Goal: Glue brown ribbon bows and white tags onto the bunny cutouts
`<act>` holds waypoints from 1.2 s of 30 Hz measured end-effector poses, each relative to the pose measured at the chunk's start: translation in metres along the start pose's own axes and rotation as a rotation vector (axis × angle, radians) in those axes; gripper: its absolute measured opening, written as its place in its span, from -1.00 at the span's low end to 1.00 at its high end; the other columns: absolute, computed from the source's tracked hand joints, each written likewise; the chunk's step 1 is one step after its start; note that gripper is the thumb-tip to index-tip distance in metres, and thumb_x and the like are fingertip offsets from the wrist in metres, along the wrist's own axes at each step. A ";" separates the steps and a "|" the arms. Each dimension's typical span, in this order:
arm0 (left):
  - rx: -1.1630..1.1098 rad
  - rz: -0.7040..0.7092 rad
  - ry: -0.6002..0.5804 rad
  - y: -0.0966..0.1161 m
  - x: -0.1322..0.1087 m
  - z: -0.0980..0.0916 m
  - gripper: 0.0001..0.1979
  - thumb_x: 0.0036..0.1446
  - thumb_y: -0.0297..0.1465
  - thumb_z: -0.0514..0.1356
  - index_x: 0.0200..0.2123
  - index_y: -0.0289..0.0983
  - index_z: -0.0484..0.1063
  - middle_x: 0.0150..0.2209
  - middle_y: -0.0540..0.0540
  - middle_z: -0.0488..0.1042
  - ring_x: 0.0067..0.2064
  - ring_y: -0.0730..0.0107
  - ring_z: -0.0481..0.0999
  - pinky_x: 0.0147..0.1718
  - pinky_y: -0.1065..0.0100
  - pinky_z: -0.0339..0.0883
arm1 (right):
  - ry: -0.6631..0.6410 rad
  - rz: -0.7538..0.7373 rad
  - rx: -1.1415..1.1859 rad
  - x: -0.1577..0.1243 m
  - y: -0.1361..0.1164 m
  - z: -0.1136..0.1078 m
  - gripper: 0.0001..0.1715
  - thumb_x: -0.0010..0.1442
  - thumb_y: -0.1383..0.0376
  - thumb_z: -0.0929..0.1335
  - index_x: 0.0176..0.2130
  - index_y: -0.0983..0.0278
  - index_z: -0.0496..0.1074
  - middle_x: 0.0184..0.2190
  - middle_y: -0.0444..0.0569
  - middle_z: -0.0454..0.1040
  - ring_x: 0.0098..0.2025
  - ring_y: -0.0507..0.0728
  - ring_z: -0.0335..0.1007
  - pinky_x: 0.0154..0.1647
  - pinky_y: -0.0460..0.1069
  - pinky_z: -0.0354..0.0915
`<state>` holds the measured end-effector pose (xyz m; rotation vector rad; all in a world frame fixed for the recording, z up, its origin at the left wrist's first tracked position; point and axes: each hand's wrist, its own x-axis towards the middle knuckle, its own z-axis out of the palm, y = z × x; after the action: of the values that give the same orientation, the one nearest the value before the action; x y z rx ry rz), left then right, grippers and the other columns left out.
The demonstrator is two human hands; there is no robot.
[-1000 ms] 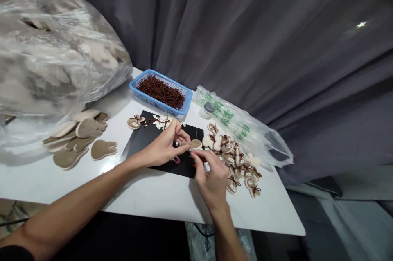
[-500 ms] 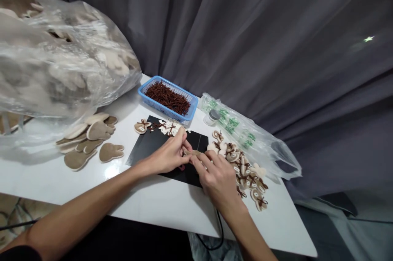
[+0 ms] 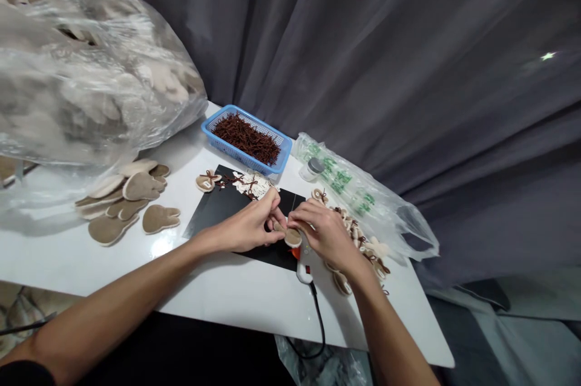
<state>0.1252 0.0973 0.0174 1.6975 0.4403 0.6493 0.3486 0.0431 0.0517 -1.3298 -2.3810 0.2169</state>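
My left hand (image 3: pixel 261 222) pinches a small brown rabbit-shaped plush piece (image 3: pixel 293 238) by its ear end, its flat brown face up. The fingers of my right hand (image 3: pixel 321 230) are pinched together at the far edge of that piece; what they hold, if anything, is hidden. Just under the piece lies a white glue gun (image 3: pixel 305 270) with an orange part and a red switch. Beneath my hands is a black board (image 3: pixel 218 213), bearing small white tags (image 3: pixel 254 185) and some brown bows.
A blue basket (image 3: pixel 284 159) of brown bows stands behind the board. Loose rabbit pieces (image 3: pixel 161 218) and a large stuffed plastic bag (image 3: pixel 100 71) are at left. On the right are decorated rabbits (image 3: pixel 376 262), a small jar (image 3: pixel 311 169) and a clear bag (image 3: pixel 363 183). A black cord (image 3: pixel 320 319) crosses the table's front edge.
My right hand has shifted up and its fingers have drawn together at the plush piece's far edge. The piece's brown face and the glue gun now show. The view has shifted slightly.
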 end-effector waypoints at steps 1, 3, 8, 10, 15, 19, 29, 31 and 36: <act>-0.012 -0.001 -0.002 -0.001 0.000 0.000 -0.58 0.24 -0.43 0.28 -0.21 -0.10 -0.01 -0.19 -0.01 0.56 -0.39 0.48 0.48 -0.40 0.35 0.34 | -0.002 0.013 0.016 -0.001 0.000 0.000 -0.66 0.57 0.21 0.34 -0.25 0.16 0.62 -0.36 -0.06 0.58 -0.26 0.17 0.44 -0.29 0.02 0.25; -0.024 0.007 -0.002 -0.001 0.000 -0.001 -0.58 0.24 -0.42 0.27 -0.21 -0.10 -0.02 -0.19 -0.01 0.56 -0.40 0.49 0.49 -0.42 0.36 0.36 | -0.016 0.039 0.047 -0.001 0.000 -0.001 -0.66 0.56 0.21 0.34 -0.25 0.17 0.61 -0.36 -0.05 0.58 -0.25 0.17 0.46 -0.25 0.02 0.28; -0.070 0.017 -0.049 0.001 0.000 -0.002 -0.59 0.25 -0.41 0.28 -0.22 -0.11 -0.01 -0.16 -0.05 0.56 -0.30 0.44 0.55 -0.38 0.34 0.43 | -0.078 0.076 0.223 0.000 0.002 -0.005 -0.67 0.54 0.22 0.35 -0.26 0.18 0.62 -0.34 -0.06 0.61 -0.25 0.17 0.49 -0.21 0.03 0.33; -0.108 0.010 -0.062 0.002 -0.001 -0.002 -0.58 0.26 -0.38 0.30 -0.22 -0.11 0.00 -0.15 -0.07 0.55 -0.27 0.40 0.56 -0.38 0.33 0.44 | -0.069 0.119 0.391 0.001 0.003 -0.004 -0.68 0.49 0.21 0.39 -0.30 0.18 0.64 -0.37 -0.08 0.61 -0.28 0.15 0.50 -0.20 0.02 0.35; -0.257 -0.057 -0.066 0.005 -0.001 0.000 -0.51 0.27 -0.31 0.37 -0.24 -0.11 -0.01 -0.14 -0.08 0.53 -0.26 0.39 0.56 -0.41 0.37 0.42 | 0.102 0.259 0.662 -0.005 0.000 0.012 -0.65 0.37 0.09 0.46 -0.39 0.22 0.63 -0.43 -0.09 0.60 -0.40 0.12 0.47 -0.31 0.00 0.37; -0.377 -0.114 0.002 0.006 0.001 0.003 -0.44 0.22 -0.18 0.46 -0.22 -0.12 0.04 -0.12 -0.08 0.54 -0.21 0.37 0.56 -0.46 0.43 0.41 | 0.303 0.370 0.744 -0.011 -0.012 0.034 -0.56 0.36 -0.01 0.46 -0.40 0.23 0.55 -0.51 -0.11 0.52 -0.53 0.07 0.36 -0.51 -0.05 0.28; -0.608 -0.047 0.186 -0.001 0.008 0.009 -0.29 0.06 -0.12 0.59 -0.26 -0.13 0.03 -0.20 -0.01 0.56 -0.24 0.45 0.60 -0.30 0.43 0.47 | 0.897 0.630 0.779 0.005 -0.069 0.070 -0.60 0.32 -0.01 0.51 -0.28 0.27 0.58 -0.50 -0.12 0.53 -0.62 0.01 0.32 -0.62 -0.09 0.27; -0.625 -0.027 0.213 -0.001 0.009 0.009 -0.28 0.05 -0.12 0.60 -0.27 -0.14 0.04 -0.21 -0.01 0.57 -0.27 0.47 0.59 -0.29 0.44 0.46 | 0.962 0.650 0.748 0.010 -0.075 0.074 -0.62 0.32 0.01 0.51 -0.24 0.30 0.59 -0.49 -0.12 0.53 -0.62 0.01 0.36 -0.60 -0.09 0.29; -0.614 -0.003 0.245 0.000 0.008 0.011 -0.31 0.06 -0.12 0.59 -0.28 -0.16 0.06 -0.21 -0.01 0.58 -0.28 0.49 0.59 -0.33 0.46 0.44 | 1.039 0.650 0.713 0.011 -0.081 0.081 -0.65 0.35 0.06 0.50 -0.22 0.33 0.59 -0.50 -0.14 0.51 -0.60 0.02 0.35 -0.55 -0.09 0.31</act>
<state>0.1386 0.0937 0.0169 1.0404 0.3645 0.8892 0.2461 0.0139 0.0080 -1.3111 -0.8564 0.3817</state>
